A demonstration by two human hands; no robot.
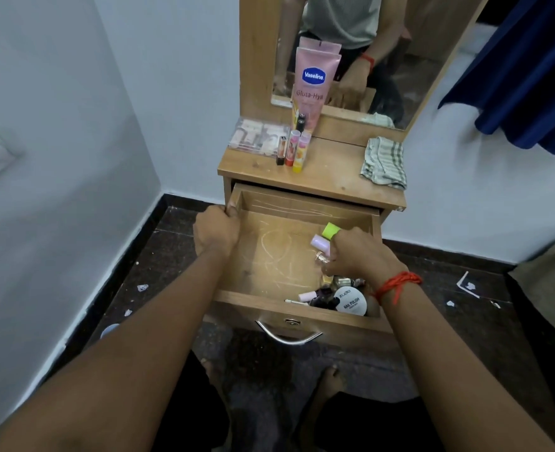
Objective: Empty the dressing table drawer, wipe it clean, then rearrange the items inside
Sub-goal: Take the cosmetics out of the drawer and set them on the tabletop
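Note:
The wooden drawer (263, 256) of the dressing table is pulled out, its floor marked with pale scribbles. My left hand (217, 229) grips the drawer's left wall near the back. Over the drawer's right side, my right hand (356, 256) is closed around several small bottles, among them one with a lime-green cap (330, 230) and a pale lilac one (320, 242). Nail polish bottles (322, 296) and a white round nail polish remover tub (351, 301) lie in the front right corner.
On the table top (331, 171) stand a pink Vaseline tube (313, 83), three lip balm sticks (292, 151), a clear makeup case (258, 138) and a striped cloth (385, 163). A mirror rises behind. Dark floor with paper scraps; blue curtain at right.

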